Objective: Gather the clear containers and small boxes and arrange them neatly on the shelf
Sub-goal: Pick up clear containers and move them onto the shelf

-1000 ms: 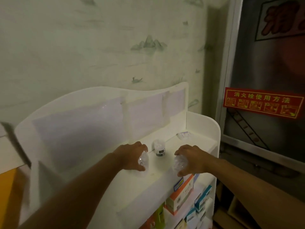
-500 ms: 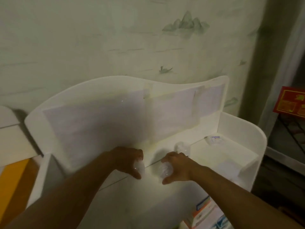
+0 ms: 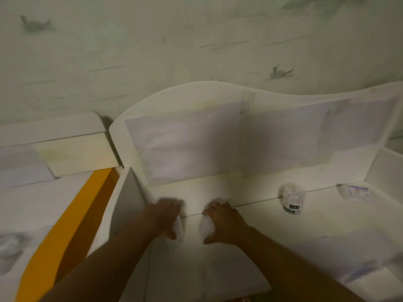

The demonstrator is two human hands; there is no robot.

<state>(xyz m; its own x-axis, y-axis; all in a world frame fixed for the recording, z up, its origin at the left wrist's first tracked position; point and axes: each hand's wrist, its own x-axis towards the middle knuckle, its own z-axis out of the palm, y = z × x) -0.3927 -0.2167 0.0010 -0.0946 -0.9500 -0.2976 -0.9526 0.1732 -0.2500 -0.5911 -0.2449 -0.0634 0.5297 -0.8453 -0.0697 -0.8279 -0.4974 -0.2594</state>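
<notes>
Two hands gripped one clear container each on the white shelf [image 3: 250, 240]: the left hand [image 3: 162, 216] had its fingers [image 3: 174, 204] curled round the left container [image 3: 179, 228], near the shelf's left side wall, and the right hand [image 3: 224, 222] clasped the right container [image 3: 206, 225], the two containers near each other but apart. Rightward lay bare shelf up to a third clear container [image 3: 292, 198] standing alone by the back panel, and a small flat packet [image 3: 354, 191] lay near the right wall.

Dim, pale green patterned wallpaper [image 3: 152, 51]
</notes>
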